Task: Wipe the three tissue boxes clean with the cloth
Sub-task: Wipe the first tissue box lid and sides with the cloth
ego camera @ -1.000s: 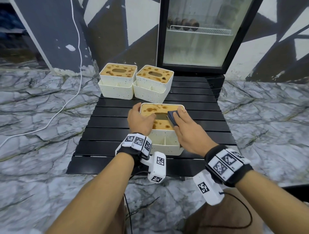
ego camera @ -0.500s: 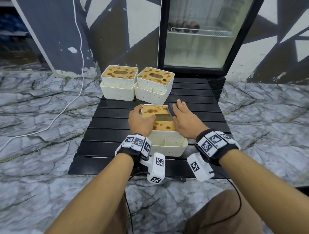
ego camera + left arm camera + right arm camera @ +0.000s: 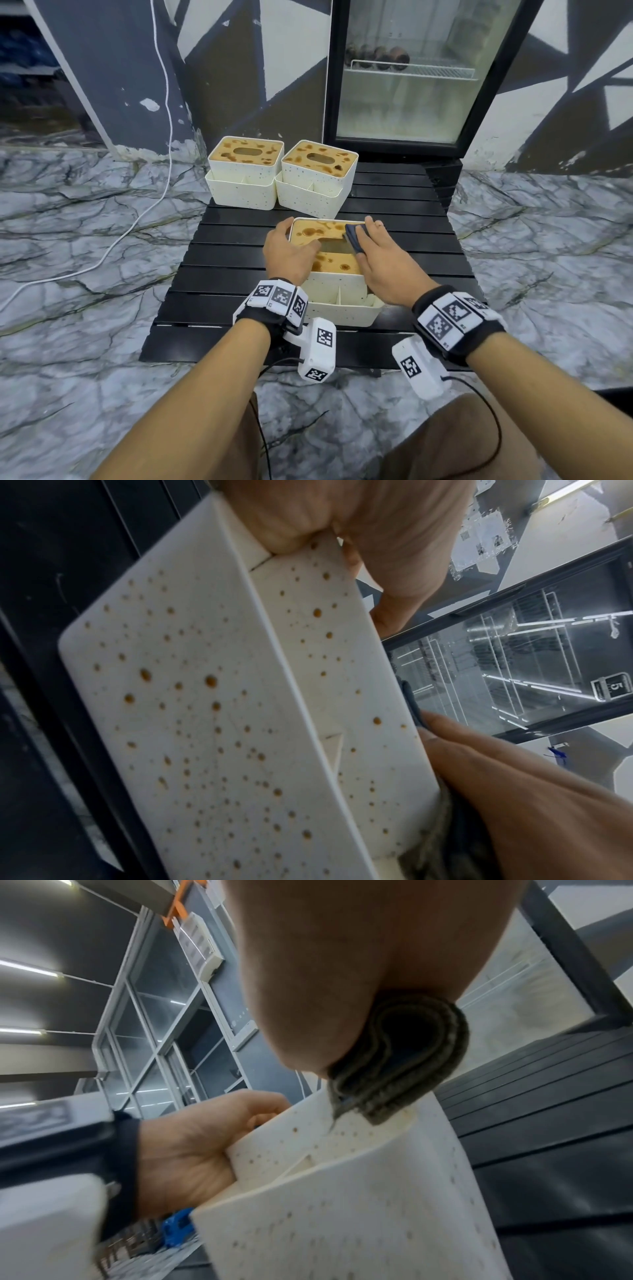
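Wiping of stained tissue box (image 3: 337,291), mid black slatted table (image 3: 233,246).
Grip: left hand (image 3: 289,251) curls round the box's left edge; right hand (image 3: 387,263), fingers nearly flat, presses folded dark cloth (image 3: 354,238) on the lid's far right. Best done with firm, overlapping strokes and the box braced against sliding.

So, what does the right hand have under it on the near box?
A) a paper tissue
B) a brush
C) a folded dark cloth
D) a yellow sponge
C: the right hand presses a folded dark cloth on the stained lid of the near box, which the left hand grips.
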The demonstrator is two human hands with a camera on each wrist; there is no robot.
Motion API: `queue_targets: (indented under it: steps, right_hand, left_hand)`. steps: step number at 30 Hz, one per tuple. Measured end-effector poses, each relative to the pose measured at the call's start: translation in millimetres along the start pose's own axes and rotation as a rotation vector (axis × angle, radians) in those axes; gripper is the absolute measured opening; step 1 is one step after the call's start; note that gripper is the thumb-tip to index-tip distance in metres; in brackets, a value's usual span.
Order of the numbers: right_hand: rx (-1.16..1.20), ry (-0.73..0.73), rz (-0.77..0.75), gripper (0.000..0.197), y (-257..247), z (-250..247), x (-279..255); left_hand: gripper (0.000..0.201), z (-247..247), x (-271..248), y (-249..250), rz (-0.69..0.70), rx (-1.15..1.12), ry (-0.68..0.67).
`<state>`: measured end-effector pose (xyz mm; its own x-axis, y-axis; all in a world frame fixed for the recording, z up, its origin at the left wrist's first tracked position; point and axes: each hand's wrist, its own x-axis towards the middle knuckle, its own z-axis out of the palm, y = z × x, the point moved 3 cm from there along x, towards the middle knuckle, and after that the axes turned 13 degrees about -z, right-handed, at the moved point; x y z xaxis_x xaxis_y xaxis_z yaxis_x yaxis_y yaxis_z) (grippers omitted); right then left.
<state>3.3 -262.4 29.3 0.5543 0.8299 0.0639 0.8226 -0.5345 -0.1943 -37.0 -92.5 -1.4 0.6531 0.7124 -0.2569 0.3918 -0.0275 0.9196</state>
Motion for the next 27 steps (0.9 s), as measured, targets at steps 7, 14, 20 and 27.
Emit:
queue_targets:
  steps: [7, 14, 20, 27]
  right_hand:
    - [0.16, -0.09, 0.045, 0.057, 28.1, -11.3, 20.9]
    - [0.089, 0.029, 0.098, 0.051, 16.0, -12.5, 17.8]
    - [-0.035, 0.083, 0.234, 0.042, -16.8, -0.8, 6.4]
    - [-0.096, 0.037, 0.104, 0.034, -55.8, 2.9, -17.5]
  left_hand:
    - [0.063, -1.8, 2.5, 2.8, -0.019, 0.021, -0.036]
    - [0.067, -15.4, 2.0, 12.4, 0.041, 0.174, 0.013]
    - [0.077, -29.5, -20.9, -0.9, -0.017, 0.123, 0.089]
    - [0.086, -24.6, -26.2, -13.7, -0.044, 0.031, 0.053]
